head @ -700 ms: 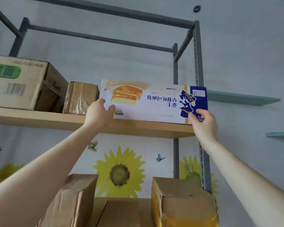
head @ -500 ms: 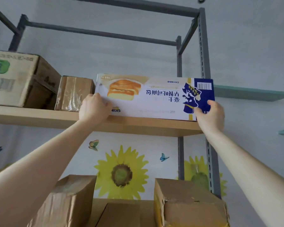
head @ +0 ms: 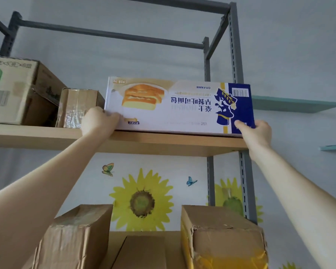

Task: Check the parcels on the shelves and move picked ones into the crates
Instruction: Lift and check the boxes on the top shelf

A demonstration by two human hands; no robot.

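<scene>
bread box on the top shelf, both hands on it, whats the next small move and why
Probably draw the bread box straight forward off the shelf, kept level. The left hand grips its lower left corner, the right hand its lower right corner, its base seems to rest on the board, and a taped parcel sits close on its left, so sideways looks tight.

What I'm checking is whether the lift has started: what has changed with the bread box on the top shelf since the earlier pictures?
Nothing has clearly moved. The bread box sits on the top shelf beside the taped parcel as before; it only looks larger because the view drew closer. The left hand and right hand keep gripping its lower corners.
</scene>
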